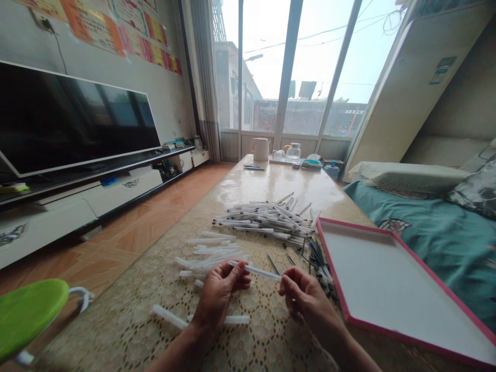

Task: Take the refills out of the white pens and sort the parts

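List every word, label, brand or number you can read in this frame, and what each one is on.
None can be read.
Orange and red wall sheets: printed, but too blurred to read.
Blue-grey sticker on the tall pale panel: too small to read.
White tube in the hands: no lettering discernible.

A slim, straight, whitish pen barrel (260, 270) is held up nearly level, its right end slightly lower in view. To its left, loose translucent white tubes (217, 250) lie flat at differing angles, some close together. Beyond, white pens (267, 219) with dark ends lie heaped, crossing one another. Thin black pieces (318, 254) lie bunched at the heap's near right, a few apart.
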`<action>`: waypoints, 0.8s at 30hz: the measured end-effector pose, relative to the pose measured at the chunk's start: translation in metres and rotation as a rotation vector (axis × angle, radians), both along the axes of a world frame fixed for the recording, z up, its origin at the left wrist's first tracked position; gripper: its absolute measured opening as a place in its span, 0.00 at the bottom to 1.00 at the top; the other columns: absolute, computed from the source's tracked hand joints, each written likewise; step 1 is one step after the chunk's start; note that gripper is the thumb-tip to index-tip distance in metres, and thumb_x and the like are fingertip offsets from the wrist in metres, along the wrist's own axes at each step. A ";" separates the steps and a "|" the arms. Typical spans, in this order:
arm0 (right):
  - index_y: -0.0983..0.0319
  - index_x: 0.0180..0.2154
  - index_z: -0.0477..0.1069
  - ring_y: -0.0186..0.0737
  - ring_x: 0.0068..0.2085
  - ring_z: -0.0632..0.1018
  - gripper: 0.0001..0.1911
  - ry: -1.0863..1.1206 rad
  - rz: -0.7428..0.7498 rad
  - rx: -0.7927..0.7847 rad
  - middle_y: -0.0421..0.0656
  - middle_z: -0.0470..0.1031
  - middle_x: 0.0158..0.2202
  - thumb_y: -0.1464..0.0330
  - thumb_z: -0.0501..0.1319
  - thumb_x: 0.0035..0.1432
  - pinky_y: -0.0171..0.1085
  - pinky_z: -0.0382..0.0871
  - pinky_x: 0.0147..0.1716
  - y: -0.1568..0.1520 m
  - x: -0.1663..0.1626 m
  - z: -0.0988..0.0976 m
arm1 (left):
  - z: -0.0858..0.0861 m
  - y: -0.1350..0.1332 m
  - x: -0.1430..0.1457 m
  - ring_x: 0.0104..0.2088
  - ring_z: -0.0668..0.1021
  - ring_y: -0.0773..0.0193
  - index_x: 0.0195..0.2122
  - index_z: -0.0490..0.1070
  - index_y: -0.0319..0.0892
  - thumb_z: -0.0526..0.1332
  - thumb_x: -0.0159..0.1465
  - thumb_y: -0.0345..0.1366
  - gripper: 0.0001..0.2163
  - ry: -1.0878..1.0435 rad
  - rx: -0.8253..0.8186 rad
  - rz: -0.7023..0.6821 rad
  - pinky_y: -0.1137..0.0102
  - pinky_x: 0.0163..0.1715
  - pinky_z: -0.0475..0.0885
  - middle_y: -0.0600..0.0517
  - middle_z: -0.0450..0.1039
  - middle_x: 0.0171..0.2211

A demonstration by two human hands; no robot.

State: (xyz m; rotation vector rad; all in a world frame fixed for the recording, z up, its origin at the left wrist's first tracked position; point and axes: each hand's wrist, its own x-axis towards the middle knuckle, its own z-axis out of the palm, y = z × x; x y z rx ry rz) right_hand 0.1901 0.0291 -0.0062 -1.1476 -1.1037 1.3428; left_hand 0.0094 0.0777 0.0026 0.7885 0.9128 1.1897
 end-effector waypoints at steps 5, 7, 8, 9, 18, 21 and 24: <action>0.62 0.27 0.61 0.23 0.14 0.60 0.17 -0.121 -0.078 0.017 0.34 0.65 0.21 0.55 0.58 0.53 0.25 0.50 0.11 0.005 0.010 -0.002 | 0.002 0.002 -0.003 0.20 0.75 0.70 0.27 0.74 0.36 0.69 0.46 0.38 0.12 -0.009 -0.020 0.068 0.77 0.21 0.72 0.53 0.74 0.20; 0.62 0.27 0.62 0.25 0.15 0.63 0.17 -0.229 -0.144 0.076 0.35 0.66 0.22 0.55 0.58 0.53 0.26 0.53 0.13 0.007 0.022 -0.001 | 0.004 0.004 -0.005 0.19 0.74 0.72 0.28 0.73 0.36 0.70 0.45 0.38 0.13 -0.031 -0.030 0.155 0.79 0.19 0.71 0.54 0.74 0.20; 0.62 0.28 0.62 0.26 0.16 0.64 0.16 -0.289 -0.176 0.110 0.36 0.67 0.22 0.55 0.57 0.54 0.27 0.55 0.13 0.008 0.029 0.001 | 0.006 0.005 -0.007 0.18 0.74 0.73 0.29 0.73 0.36 0.70 0.45 0.37 0.13 -0.045 -0.038 0.210 0.79 0.18 0.70 0.55 0.74 0.20; 0.62 0.28 0.62 0.27 0.16 0.64 0.16 -0.356 -0.212 0.138 0.37 0.67 0.22 0.55 0.56 0.55 0.28 0.56 0.14 0.009 0.037 0.003 | 0.007 0.006 -0.009 0.17 0.73 0.73 0.30 0.73 0.37 0.70 0.44 0.36 0.13 -0.061 -0.045 0.262 0.80 0.17 0.70 0.56 0.73 0.20; 0.63 0.38 0.63 0.40 0.20 0.72 0.09 -1.410 -0.741 0.016 0.42 0.69 0.19 0.65 0.50 0.60 0.32 0.54 0.17 0.007 0.060 0.014 | 0.005 0.011 -0.013 0.16 0.73 0.73 0.43 0.69 0.41 0.65 0.50 0.31 0.17 0.033 0.013 0.391 0.80 0.14 0.68 0.57 0.72 0.23; 0.64 0.39 0.62 0.40 0.23 0.74 0.08 -1.517 -0.744 0.093 0.46 0.72 0.27 0.67 0.52 0.59 0.32 0.55 0.18 0.005 0.053 0.017 | 0.007 0.009 -0.013 0.16 0.72 0.74 0.53 0.60 0.47 0.62 0.53 0.30 0.25 0.065 0.038 0.455 0.80 0.15 0.67 0.56 0.73 0.25; 0.63 0.39 0.63 0.40 0.29 0.74 0.08 -1.476 -0.795 0.274 0.49 0.70 0.36 0.67 0.50 0.59 0.33 0.61 0.22 0.004 0.044 0.025 | 0.010 0.007 -0.013 0.17 0.72 0.73 0.55 0.56 0.49 0.62 0.54 0.31 0.28 0.070 0.056 0.463 0.80 0.15 0.67 0.56 0.73 0.26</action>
